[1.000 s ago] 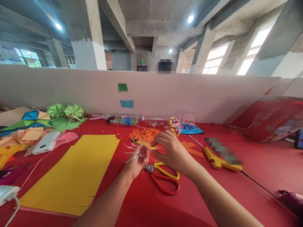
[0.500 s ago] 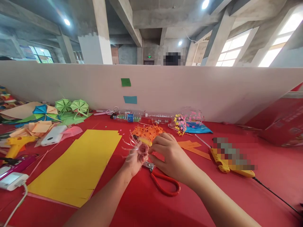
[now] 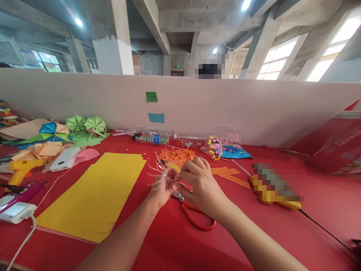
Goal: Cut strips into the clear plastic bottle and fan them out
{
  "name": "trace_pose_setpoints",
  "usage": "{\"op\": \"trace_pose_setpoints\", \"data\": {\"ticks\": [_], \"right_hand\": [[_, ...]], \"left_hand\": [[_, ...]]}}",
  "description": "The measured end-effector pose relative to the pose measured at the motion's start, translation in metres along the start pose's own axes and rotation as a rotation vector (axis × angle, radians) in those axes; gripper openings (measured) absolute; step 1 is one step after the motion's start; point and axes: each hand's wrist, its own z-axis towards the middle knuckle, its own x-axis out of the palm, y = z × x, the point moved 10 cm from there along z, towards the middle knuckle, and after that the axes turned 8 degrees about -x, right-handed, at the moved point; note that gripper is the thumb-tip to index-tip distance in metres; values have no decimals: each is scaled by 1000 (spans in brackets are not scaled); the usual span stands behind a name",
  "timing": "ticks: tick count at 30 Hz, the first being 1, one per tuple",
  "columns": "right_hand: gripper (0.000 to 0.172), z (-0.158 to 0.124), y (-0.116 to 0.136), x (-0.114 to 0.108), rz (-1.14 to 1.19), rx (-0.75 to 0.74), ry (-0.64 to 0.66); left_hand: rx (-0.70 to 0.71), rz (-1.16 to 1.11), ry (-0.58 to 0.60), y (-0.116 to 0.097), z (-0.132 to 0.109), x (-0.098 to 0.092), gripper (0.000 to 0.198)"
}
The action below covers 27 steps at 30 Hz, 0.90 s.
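Note:
A clear plastic bottle piece [image 3: 171, 178], cut into thin strips that fan out to the left, is in my left hand [image 3: 159, 192], whose fingers are wrapped round it. At its right side my right hand [image 3: 199, 181] is closed in a pinch, apparently on one of the clear strips; the fingertips' exact hold is hard to make out. Beneath my hands lies a pair of scissors [image 3: 197, 226] with red handles, partly covered by my right hand. Just beyond are a heap of orange paper stars [image 3: 180, 155] and a bit of yellow paper, half hidden.
Yellow paper sheets [image 3: 93, 195] lie to the left, with a yellow glue gun [image 3: 21, 167] and a white power bank [image 3: 65, 159] farther left. Another yellow glue gun [image 3: 287, 204] rests right. Plastic bottles [image 3: 146, 139] and a star-covered bottle piece [image 3: 216, 146] line the white partition [image 3: 254, 109].
The bottle piece has turned slightly in my left hand, its round opening now less plainly facing me. My right hand stays pinched beside it. The view has shifted a little.

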Motion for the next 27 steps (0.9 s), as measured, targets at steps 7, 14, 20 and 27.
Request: {"op": "trace_pose_setpoints", "data": {"ticks": [7, 14, 20, 27], "right_hand": [[16, 0, 14, 5, -82, -119, 50], [25, -6, 18, 32, -186, -173, 152], [26, -11, 18, 53, -199, -182, 242], [21, -3, 14, 22, -95, -71, 116]], "left_hand": [[-3, -36, 70, -4, 5, -1, 20], [35, -63, 47, -11, 8, -5, 20], [-14, -60, -79, -7, 1, -7, 21], [98, 26, -82, -24, -7, -1, 27]]}}
